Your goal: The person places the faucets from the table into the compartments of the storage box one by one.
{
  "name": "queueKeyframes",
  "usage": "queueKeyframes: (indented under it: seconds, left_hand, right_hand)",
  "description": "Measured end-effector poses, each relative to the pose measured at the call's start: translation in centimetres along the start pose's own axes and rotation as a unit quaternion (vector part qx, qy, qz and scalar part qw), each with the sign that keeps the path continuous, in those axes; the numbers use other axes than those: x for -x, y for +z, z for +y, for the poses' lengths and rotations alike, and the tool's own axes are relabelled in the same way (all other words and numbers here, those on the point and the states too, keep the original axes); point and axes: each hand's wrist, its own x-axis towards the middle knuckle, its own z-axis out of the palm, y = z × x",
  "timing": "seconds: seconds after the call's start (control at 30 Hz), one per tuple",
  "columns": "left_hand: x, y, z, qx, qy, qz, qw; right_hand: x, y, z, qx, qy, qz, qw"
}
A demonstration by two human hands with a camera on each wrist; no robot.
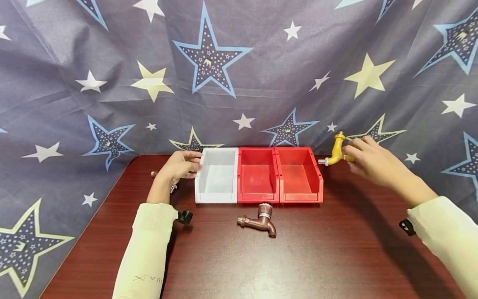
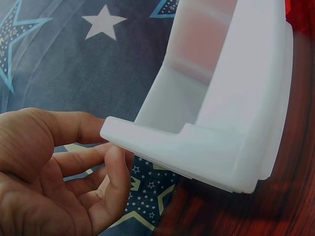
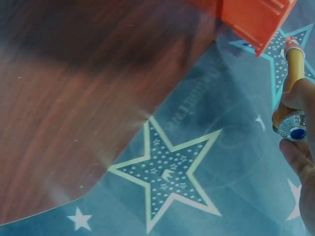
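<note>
Yellow faucet (image 1: 337,150) is up in the air on the right, metal end just beside the right wall of the orange-red bin (image 1: 298,172). No brand I can read on it, just a blue dot (image 3: 298,133) on the end of its handle in the right wrist view. Only lettering I spotted is on the left sleeve (image 1: 143,249), small dark print, upside down and running off the edge, so I can't make out the word.

Right hand (image 1: 373,160) has its fingers wrapped around the faucet's handle end, so that's a proper grasp. Left hand (image 1: 181,166) is pretty loose, fingers a bit bent, tips touching the left edge of the white bin (image 1: 216,197). The red bin (image 1: 257,193) sits in the middle of the row.

Brown faucet (image 1: 261,224) lies on the table (image 1: 224,265) right in front of the bins. Something else pokes out around the left wrist, a brownish end and a silvery bit (image 1: 173,189), but the hand covers most of it so I can't say what it is. Right wrist view cuts off most of that hand too.
</note>
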Motion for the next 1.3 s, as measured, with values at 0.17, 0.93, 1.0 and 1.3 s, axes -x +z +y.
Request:
queueKeyframes:
  seconds: [0.17,0.93,1.0,1.3]
  left_hand:
    - [0.1,-0.1,0.0,-0.001,0.001,-0.005,1.0000]
    - [0.1,0.0,0.0,0.006,0.000,-0.002,1.0000]
    - [0.1,0.0,0.0,0.005,-0.001,0.001,1.0000]
    - [0.0,-0.1,-0.1,0.005,0.001,0.002,1.0000]
  right_hand:
    - [-1.3,-0.1,-0.6,-0.016,-0.012,-0.001,0.9998]
    - [-5.1,2.1,-3.5,-0.055,-0.075,-0.022,0.9955]
    - [-5.2,2.3,-3.7,-0.058,-0.077,-0.024,0.9950]
    - [-5.9,3.4,-4.4,-0.064,-0.080,-0.049,0.9935]
